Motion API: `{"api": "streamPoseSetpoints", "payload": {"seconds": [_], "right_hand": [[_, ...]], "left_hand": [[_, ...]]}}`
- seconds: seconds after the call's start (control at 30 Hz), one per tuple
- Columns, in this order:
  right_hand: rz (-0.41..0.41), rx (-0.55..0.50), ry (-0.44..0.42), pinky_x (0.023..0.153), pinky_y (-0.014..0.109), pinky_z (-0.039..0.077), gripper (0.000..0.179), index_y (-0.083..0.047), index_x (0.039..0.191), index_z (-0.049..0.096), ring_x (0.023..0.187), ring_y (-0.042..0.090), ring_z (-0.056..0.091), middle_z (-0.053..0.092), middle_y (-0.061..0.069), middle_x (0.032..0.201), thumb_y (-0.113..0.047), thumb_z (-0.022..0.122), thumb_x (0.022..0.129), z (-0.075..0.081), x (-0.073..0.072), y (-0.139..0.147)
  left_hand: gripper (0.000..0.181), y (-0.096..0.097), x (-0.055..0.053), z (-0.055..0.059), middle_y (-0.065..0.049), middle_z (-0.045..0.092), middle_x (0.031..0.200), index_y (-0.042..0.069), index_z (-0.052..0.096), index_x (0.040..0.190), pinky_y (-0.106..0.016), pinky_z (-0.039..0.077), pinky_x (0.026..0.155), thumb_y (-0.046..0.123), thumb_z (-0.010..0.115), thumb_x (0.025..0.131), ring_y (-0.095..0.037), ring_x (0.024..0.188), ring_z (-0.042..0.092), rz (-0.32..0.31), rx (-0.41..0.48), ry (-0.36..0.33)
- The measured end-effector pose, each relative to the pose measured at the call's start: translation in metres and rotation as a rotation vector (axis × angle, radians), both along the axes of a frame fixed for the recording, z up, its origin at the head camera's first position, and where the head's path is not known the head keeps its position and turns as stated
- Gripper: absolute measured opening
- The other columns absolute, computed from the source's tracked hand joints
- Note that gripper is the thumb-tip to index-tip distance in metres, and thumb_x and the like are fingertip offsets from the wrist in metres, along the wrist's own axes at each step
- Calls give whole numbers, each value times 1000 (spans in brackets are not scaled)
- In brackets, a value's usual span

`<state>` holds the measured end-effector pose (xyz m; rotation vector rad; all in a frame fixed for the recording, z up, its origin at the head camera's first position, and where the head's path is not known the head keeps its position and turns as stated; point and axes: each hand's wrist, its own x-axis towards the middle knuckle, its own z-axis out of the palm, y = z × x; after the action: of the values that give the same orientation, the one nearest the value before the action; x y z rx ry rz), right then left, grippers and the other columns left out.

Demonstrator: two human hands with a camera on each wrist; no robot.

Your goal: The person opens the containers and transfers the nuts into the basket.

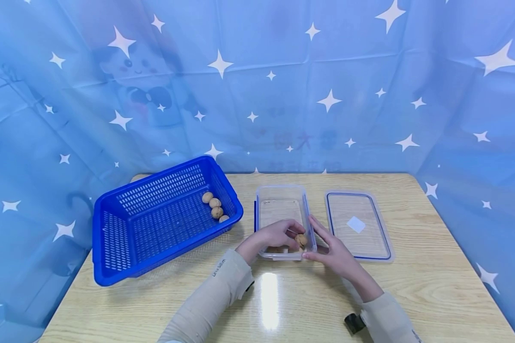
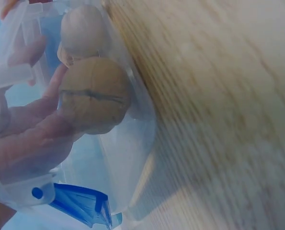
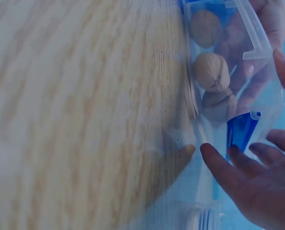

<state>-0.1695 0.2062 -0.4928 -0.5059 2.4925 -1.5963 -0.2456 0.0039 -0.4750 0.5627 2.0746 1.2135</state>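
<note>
A clear plastic storage box [image 1: 279,191] with blue side clips [image 3: 241,129] stands at the middle of the table. My left hand [image 1: 281,234] reaches down inside its near end, thumb and fingers around a walnut [image 1: 301,240] by the right wall. Through the box wall, the right wrist view shows several walnuts [image 3: 211,72] on the bottom, with the left fingers behind them. One walnut [image 2: 95,95] looks large in the left wrist view. My right hand [image 1: 334,252] rests at the box's near right corner, fingers spread along the outside wall.
A blue perforated basket [image 1: 111,200] stands on the left, with several walnuts [image 1: 215,203] along its right end. The box's lid [image 1: 358,212], clear with a blue seal and a white label, lies to the right. A starry blue curtain [image 1: 257,95] hangs behind the table.
</note>
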Motion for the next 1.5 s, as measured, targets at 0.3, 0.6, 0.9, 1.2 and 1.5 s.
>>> {"api": "streamPoseSetpoints", "payload": {"seconds": [0.3, 0.6, 0.9, 1.2, 1.5], "right_hand": [[0, 1, 2, 103, 56, 48, 90, -13, 160, 17, 149, 51, 16, 7, 19, 168, -18, 74, 91, -2, 0, 0], [0, -1, 8, 103, 55, 48, 90, -12, 160, 17, 150, 50, 15, 8, 19, 168, -18, 74, 91, 0, 0, -1], [5, -3, 7, 103, 54, 48, 90, -11, 160, 17, 150, 50, 16, 8, 18, 168, -17, 73, 91, 0, 0, 0], [5, -1, 15, 103, 55, 48, 90, -11, 160, 18, 150, 50, 15, 9, 18, 168, -17, 74, 90, 0, 0, 0], [16, -18, 13, 102, 54, 49, 90, -10, 160, 16, 150, 49, 14, 7, 17, 168, -16, 73, 91, -1, 0, 0]], "left_hand": [[39, 1, 0, -1, -10, 65, 124, 5, 61, 126, -40, 49, 105, 5, 72, 88, -26, 119, 61, 11, 9, -10], [35, 2, 0, -2, -8, 66, 120, 5, 64, 122, -38, 50, 103, 7, 73, 88, -23, 114, 63, 13, 7, -10], [33, 3, -2, -4, -9, 67, 119, 5, 65, 121, -38, 51, 102, 6, 72, 88, -25, 115, 63, 15, 17, -15], [30, 3, -1, -3, -8, 67, 118, 6, 66, 119, -38, 51, 101, 7, 72, 89, -25, 113, 64, 16, 25, -16], [26, 3, -2, -3, -8, 68, 115, 7, 67, 113, -35, 51, 99, 6, 72, 88, -22, 110, 65, 16, 23, -6]]}}
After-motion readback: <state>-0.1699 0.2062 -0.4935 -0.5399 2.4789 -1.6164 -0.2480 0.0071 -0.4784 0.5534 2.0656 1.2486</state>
